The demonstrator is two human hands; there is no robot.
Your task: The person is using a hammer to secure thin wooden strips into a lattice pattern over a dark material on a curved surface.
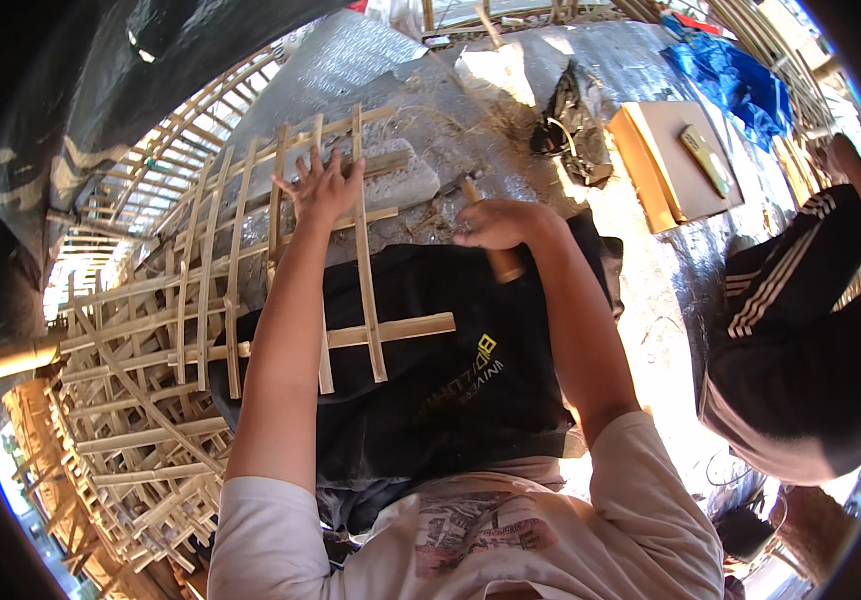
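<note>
A lattice of split bamboo strips [367, 290] lies in front of me, partly across the black cloth on my lap. My left hand [323, 188] rests on its far part, fingers spread, beside an upright strip. Under that end of the lattice is a pale stone block [413, 182]. To the right, my right hand [499, 224] is closed around the wooden handle of a hammer [505, 264], its handle end toward me. The hammer's head, just beyond the hand near the block, is small and somewhat blurred.
Stacked bamboo lattices [141, 400] fill the left side. On the right are a cardboard box [651, 150] with a phone [705, 160] on top, and a blue tarp [736, 85]. A person in dark striped clothing [791, 340] sits at far right. A dark crumpled bag [579, 125] lies ahead.
</note>
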